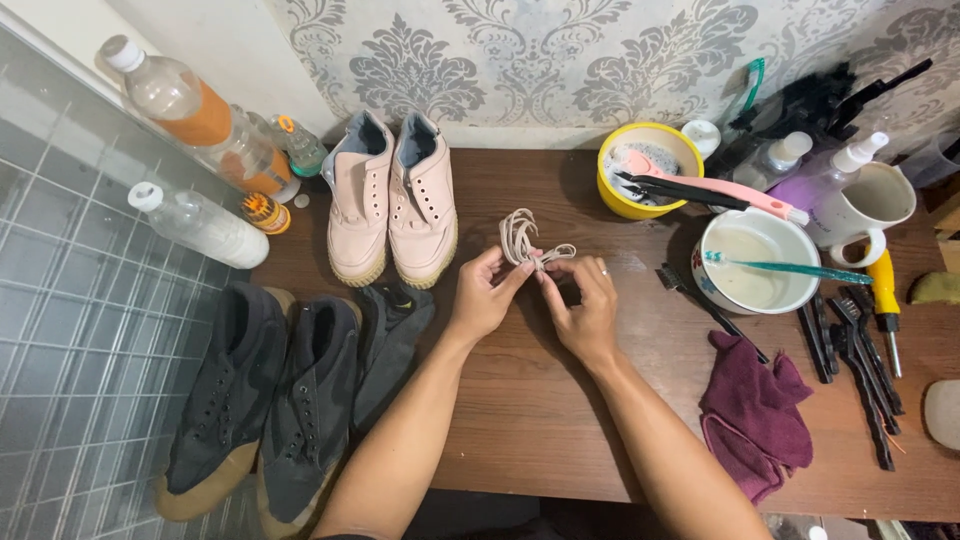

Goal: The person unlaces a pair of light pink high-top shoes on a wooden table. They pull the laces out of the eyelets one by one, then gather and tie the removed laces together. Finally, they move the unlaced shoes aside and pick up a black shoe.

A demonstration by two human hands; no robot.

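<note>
bench (520, 420): brown wood, carrying everything.
pink shoes (392, 198): unlaced, at the back edge.
left hand (483, 297): pinched on the beige laces (527, 242), mid-bench.
right hand (588, 308): fingertips closed on the same bundle.
step: gathering the laces; next likely needs a steady pinch.

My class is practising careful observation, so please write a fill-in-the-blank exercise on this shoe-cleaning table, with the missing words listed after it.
1. Both the left hand and the right hand hold a bundle of beige ____ above the wooden table.
2. The pair of pink shoes stands with its heels toward the ____.
3. A pink-handled brush rests across the rim of the ____ bowl.
4. The crumpled cloth to the right of the hands is ____ in colour.

Missing words: shoelaces; wall; yellow; maroon
</note>
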